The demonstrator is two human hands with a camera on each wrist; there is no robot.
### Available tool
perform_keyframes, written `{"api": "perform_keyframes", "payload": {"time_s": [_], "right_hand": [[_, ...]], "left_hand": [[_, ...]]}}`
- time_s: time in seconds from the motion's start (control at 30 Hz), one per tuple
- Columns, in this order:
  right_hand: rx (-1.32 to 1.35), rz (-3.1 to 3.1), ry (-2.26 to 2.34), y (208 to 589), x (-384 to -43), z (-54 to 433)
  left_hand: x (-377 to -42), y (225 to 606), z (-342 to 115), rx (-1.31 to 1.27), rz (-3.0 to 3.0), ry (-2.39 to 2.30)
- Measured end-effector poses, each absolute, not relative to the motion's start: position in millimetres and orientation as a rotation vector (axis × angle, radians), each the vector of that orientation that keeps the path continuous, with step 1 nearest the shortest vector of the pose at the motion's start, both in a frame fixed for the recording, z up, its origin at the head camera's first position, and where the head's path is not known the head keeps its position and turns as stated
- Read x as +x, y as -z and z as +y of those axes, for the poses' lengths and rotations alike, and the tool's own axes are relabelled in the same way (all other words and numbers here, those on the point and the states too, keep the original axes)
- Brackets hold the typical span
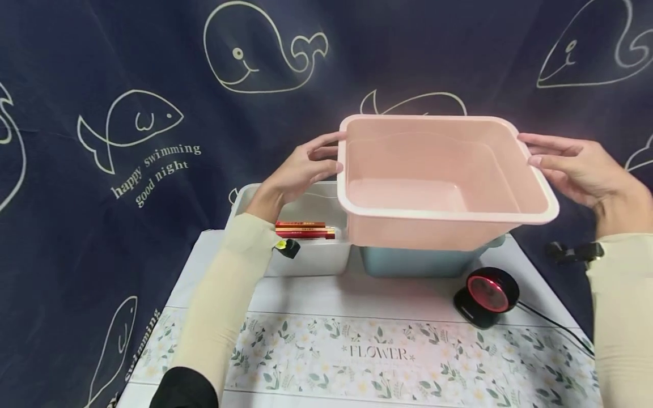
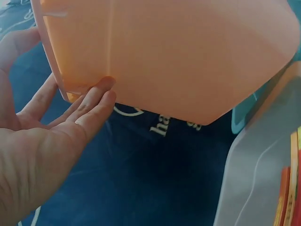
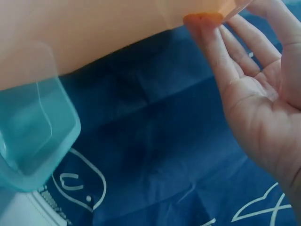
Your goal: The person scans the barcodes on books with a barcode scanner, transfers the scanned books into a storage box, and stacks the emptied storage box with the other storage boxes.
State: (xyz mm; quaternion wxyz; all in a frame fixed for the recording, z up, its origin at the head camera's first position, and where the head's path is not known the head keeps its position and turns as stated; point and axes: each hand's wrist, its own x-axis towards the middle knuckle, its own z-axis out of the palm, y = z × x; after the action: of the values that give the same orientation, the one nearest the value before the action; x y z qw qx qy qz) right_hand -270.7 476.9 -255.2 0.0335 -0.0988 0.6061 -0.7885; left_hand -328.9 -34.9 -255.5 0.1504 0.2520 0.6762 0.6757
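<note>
A pink plastic bin [image 1: 408, 233] is held up in the air, its open top tilted toward me in the head view. My left hand [image 1: 305, 170] grips its left rim, and its fingertips press the bin's outer wall [image 2: 178, 52] in the left wrist view. On the opposite end, my right hand [image 1: 581, 167] pinches the right rim between thumb and fingers. Below and behind the pink bin stands a blue-green bin [image 1: 413, 263], partly covered by it. To its left sits a white bin [image 1: 306, 263] with several red and orange flat boxes or books [image 1: 306, 233] inside.
A black round device with a red-ringed face [image 1: 487, 294] stands at the table's right, its cable [image 1: 556, 326] running off the right edge. A floral mat marked FLOWER [image 1: 377, 354] lies across the white table. Dark blue cloth [image 1: 153, 249] with white fish drawings hangs behind.
</note>
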Motion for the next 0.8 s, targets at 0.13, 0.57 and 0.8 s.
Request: {"api": "perform_keyframes", "payload": {"time_s": [0.13, 0.57, 0.8], "right_hand": [[-0.183, 1.84, 2.429, 256.3, -286.6, 484.4], [-0.02, 1.693, 2.488, 261.7, -313.9, 490.1], [0.037, 1.676, 2.509, 267.5, -311.9, 496.3]], "left_hand": [[-342.6, 258.9, -23.8, 0.675, 1.931, -1.933], [-368.6, 274.5, -4.4, 0.603, 1.825, -2.035], [-370.7, 275.8, 7.6, 0.62, 1.818, -2.03]]}}
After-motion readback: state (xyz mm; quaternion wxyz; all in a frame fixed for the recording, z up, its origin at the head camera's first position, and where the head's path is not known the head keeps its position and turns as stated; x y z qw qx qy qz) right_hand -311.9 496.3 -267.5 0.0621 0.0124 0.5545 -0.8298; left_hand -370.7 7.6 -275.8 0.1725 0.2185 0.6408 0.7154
